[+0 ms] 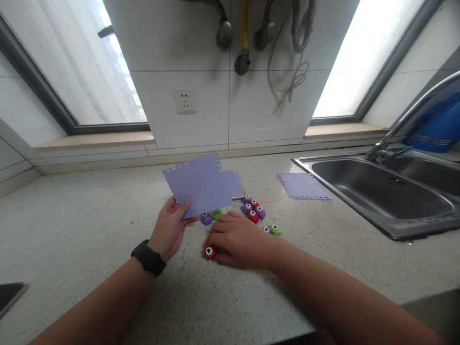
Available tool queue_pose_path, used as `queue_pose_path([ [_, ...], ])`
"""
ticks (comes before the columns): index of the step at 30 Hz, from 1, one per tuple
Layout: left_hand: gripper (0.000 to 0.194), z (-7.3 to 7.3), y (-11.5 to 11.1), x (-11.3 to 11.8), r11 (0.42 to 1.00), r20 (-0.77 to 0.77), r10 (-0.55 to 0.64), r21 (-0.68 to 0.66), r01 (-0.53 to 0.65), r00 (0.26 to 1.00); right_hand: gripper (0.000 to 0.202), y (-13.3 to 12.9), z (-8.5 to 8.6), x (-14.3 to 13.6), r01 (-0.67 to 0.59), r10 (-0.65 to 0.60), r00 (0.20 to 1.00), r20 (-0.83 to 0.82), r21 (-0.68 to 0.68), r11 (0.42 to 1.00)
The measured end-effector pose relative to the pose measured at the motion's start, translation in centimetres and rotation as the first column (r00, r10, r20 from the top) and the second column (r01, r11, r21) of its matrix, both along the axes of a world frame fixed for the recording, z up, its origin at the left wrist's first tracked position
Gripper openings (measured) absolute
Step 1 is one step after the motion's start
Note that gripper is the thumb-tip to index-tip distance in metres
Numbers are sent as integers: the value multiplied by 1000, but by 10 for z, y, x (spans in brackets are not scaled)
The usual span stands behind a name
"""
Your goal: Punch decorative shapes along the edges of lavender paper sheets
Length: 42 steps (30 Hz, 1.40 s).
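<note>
A lavender rectangular paper sheet (201,188), raised and tilted, has small cut-outs along its twelve-o'clock edge and partway down at three; a rounded red plastic punch (210,252), its white round top bearing a dark motif, sits apart at the sheet's six o'clock

A steel double sink (377,189) with a curved faucet (398,123) sits in a speckled countertop (97,211) — beyond, a tiled wall (201,132) bears an outlet (185,101) and yellow pipe (245,26) between bright windows (89,67).
</note>
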<state>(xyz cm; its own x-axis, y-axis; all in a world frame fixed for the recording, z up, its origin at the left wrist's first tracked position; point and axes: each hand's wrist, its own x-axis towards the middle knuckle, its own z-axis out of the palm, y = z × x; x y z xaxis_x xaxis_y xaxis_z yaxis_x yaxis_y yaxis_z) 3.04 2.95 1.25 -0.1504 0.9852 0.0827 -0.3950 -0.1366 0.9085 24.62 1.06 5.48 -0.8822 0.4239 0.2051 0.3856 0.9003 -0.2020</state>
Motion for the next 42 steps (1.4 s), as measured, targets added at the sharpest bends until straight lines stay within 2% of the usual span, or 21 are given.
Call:
queue_pose_path([
  [3, 38, 0, 0, 0, 1000, -11, -6, 4, 7, 1000, 19, 2, 7, 8, -4, -22, 989, -146, -179, 984],
  [6, 39, 0, -1, 0, 1000, -18, -7, 7, 8, 1000, 26, 6, 11, 20, 2, -133, 925, -355, -346, 938],
  [8, 39, -1, -1, -1, 1000, -19, -4, 9, 4, 1000, 26, 12, 11, 27, -6, -247, 811, -529, -431, 902],
  [10, 39, -1, -1, -1, 1000, -22, -4, 8, 4, 1000, 27, 21, 9, 32, 20, -402, 625, -670, -501, 865],
  [12, 39, -2, -2, -1, 1000, -24, -5, 4, 5, 1000, 27, 30, 7, 34, 30, -522, 457, -720, -574, 818],
  [14, 38, -1, -2, 0, 1000, -28, -4, 1, 4, 1000, 29, 38, 5, 35, 13, -598, 360, -716, -637, 771],
  [17, 38, -1, -3, 1, 1000, -38, -3, 2, 3, 999, 37, 46, -1, 36, -96, -674, 266, -689, -715, 693],
  [20, 39, 0, -5, 2, 1000, -49, -1, 6, 2, 999, 46, 51, -7, 36, -219, -705, 239, -667, -745, 630],
  [23, 39, -1, -5, 2, 1000, -52, -3, 4, 4, 999, 41, 52, -9, 35, -293, -701, 230, -675, -735, 611],
  [26, 38, -1, -4, 1, 1000, -49, -6, 8, 7, 999, 38, 51, -6, 35, -310, -698, 200, -688, -720, 621],
  [32, 36, -2, -5, 2, 1000, -61, 5, 31, -3, 998, 48, 50, -4, 40, -207, -629, 202, -751, -661, 722],
  [37, 36, -1, -7, 3, 999, -72, 16, 45, -13, 997, 41, 49, -4, 40, -255, -662, 206, -721, -693, 675],
  [42, 35, -1, -6, 3, 999, -79, 18, 45, -14, 997, 43, 49, -3, 39, -284, -651, 219, -727, -686, 670],
])
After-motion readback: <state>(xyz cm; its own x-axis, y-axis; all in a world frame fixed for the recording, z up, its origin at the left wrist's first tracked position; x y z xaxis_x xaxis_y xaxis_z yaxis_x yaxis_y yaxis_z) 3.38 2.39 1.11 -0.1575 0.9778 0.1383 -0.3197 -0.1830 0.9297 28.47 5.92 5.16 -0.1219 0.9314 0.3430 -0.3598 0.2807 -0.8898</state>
